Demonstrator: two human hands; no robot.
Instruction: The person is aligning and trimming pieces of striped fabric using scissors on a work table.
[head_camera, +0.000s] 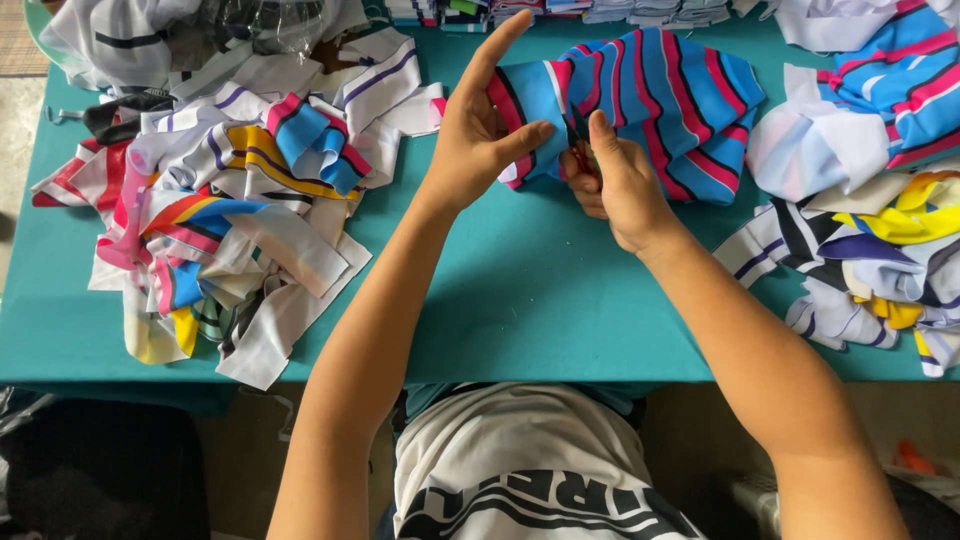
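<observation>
A blue fabric piece (660, 100) with pink, black and white stripes lies bunched at the middle of the teal table (520, 290). My left hand (480, 130) pinches its left edge between thumb and fingers, index finger pointing up. My right hand (615, 180) is closed just beside it, thumb raised, gripping the same edge of the fabric together with something small and reddish that is mostly hidden in the fist.
A heap of striped and white fabric scraps (220, 200) covers the table's left side. More folded colourful pieces (870, 180) pile up at the right. Stacked cloth (600, 10) lines the far edge. Bags (200, 30) sit at the back left.
</observation>
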